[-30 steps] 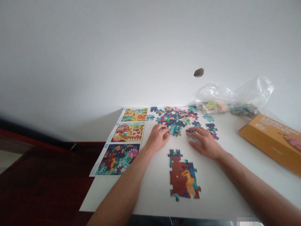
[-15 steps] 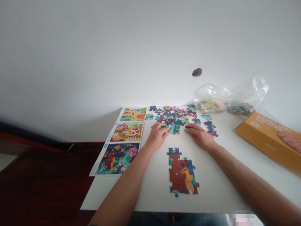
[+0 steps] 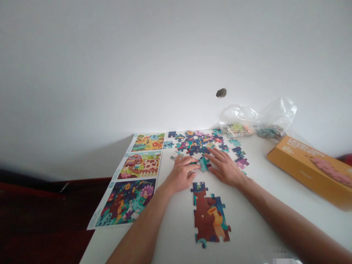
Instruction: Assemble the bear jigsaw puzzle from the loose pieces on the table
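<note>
Between my two hands lies a teal puzzle piece (image 3: 204, 164) on the table. My left hand (image 3: 181, 173) rests at its left edge, palm down, fingers stretched out with the fingertips by the piece. On the other side, my right hand (image 3: 224, 168) is spread flat, its fingers reaching over the near edge of a pile of loose puzzle pieces (image 3: 195, 145). Closer to me is a joined puzzle section (image 3: 209, 216) of a brown bear with a yellow jar. Neither hand touches that section.
A reference sheet (image 3: 129, 176) with three pictures lies at the left table edge. Clear bags of pieces (image 3: 239, 128) stand at the back right against the white wall (image 3: 165, 66). An orange puzzle box (image 3: 308, 168) is at the right.
My right hand has opened out, its fingers now spread over the near pieces and closer to my left hand. The view has tilted and shifted slightly. The bear section is unchanged.
</note>
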The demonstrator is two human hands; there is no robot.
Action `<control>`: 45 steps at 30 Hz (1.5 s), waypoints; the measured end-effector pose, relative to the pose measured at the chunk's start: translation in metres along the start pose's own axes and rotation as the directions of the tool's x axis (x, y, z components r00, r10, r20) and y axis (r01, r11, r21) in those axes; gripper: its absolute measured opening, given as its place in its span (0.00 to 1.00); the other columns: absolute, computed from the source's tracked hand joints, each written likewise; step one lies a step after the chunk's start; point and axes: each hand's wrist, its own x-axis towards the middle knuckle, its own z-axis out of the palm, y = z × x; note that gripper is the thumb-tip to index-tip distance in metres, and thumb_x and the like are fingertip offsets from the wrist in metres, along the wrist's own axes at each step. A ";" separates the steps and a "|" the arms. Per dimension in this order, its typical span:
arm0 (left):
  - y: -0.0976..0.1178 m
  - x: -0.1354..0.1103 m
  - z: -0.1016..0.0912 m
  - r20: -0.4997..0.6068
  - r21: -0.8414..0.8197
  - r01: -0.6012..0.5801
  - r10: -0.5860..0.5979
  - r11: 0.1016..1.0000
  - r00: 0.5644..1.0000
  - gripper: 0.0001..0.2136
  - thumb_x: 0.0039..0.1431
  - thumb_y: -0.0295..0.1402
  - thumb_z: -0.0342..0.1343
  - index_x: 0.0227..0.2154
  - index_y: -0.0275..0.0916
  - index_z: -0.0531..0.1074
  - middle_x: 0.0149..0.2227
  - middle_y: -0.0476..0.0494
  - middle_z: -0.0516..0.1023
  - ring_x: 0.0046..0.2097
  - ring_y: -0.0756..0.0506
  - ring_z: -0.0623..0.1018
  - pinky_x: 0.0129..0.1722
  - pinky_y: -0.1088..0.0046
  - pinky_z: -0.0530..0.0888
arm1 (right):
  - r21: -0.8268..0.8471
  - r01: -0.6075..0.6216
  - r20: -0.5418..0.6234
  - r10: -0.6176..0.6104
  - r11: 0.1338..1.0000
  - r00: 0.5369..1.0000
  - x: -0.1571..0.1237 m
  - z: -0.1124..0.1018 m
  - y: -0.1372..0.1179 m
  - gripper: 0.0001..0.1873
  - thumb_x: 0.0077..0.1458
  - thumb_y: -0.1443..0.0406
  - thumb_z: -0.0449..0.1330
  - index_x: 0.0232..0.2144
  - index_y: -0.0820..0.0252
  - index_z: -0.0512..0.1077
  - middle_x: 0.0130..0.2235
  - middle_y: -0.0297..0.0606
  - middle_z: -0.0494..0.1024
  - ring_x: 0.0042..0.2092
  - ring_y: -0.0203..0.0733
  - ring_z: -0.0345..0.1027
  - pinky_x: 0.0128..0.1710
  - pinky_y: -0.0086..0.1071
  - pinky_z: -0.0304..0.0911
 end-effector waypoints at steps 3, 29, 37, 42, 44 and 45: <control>0.000 -0.001 -0.001 0.003 -0.014 -0.013 0.013 1.000 1.000 0.13 0.61 0.29 0.55 0.47 0.47 0.76 0.53 0.45 0.76 0.59 0.40 0.69 0.64 0.49 0.56 | 0.008 0.010 0.084 -0.011 1.000 0.996 0.008 -0.003 -0.011 0.25 0.64 0.58 0.54 0.61 0.54 0.62 0.64 0.47 0.63 0.65 0.57 0.53 0.61 0.59 0.50; -0.016 -0.004 0.003 -0.198 0.021 0.218 -0.209 0.976 0.958 0.22 0.56 0.31 0.58 0.55 0.39 0.68 0.57 0.35 0.67 0.61 0.37 0.66 0.62 0.53 0.68 | 0.079 -0.004 -0.008 0.005 0.997 1.000 0.008 -0.007 -0.007 0.24 0.57 0.53 0.62 0.52 0.57 0.70 0.45 0.45 0.76 0.48 0.50 0.66 0.53 0.46 0.58; -0.014 -0.001 0.003 -0.147 -0.014 0.131 -0.131 0.991 0.980 0.16 0.61 0.29 0.53 0.51 0.40 0.73 0.56 0.37 0.70 0.60 0.41 0.69 0.62 0.59 0.68 | -0.008 -0.153 -0.123 0.151 0.988 0.981 0.007 -0.011 0.010 0.17 0.60 0.56 0.60 0.49 0.57 0.72 0.44 0.44 0.76 0.47 0.50 0.67 0.51 0.43 0.59; -0.007 -0.001 0.002 -0.039 0.079 0.084 -0.081 0.993 0.996 0.16 0.60 0.32 0.56 0.51 0.46 0.75 0.61 0.43 0.67 0.65 0.36 0.62 0.66 0.47 0.59 | -0.083 -0.202 -0.091 0.195 0.976 0.977 0.004 -0.006 0.013 0.12 0.61 0.64 0.57 0.47 0.55 0.74 0.48 0.43 0.75 0.49 0.50 0.66 0.51 0.43 0.59; -0.004 -0.001 0.001 0.028 0.093 0.089 -0.092 0.992 0.995 0.17 0.61 0.33 0.56 0.53 0.50 0.73 0.64 0.46 0.64 0.67 0.34 0.59 0.65 0.41 0.54 | -0.054 -0.124 -0.057 0.120 0.991 0.991 0.004 -0.006 0.008 0.12 0.62 0.64 0.57 0.46 0.54 0.75 0.49 0.42 0.75 0.49 0.48 0.66 0.51 0.42 0.60; -0.002 -0.002 0.001 0.055 0.096 0.095 -0.100 0.991 0.993 0.18 0.61 0.33 0.55 0.54 0.51 0.72 0.64 0.47 0.64 0.67 0.34 0.58 0.65 0.39 0.53 | -0.029 -0.078 -0.030 0.077 0.997 0.997 0.004 -0.006 0.005 0.11 0.62 0.64 0.56 0.46 0.54 0.75 0.49 0.42 0.75 0.49 0.47 0.67 0.51 0.41 0.60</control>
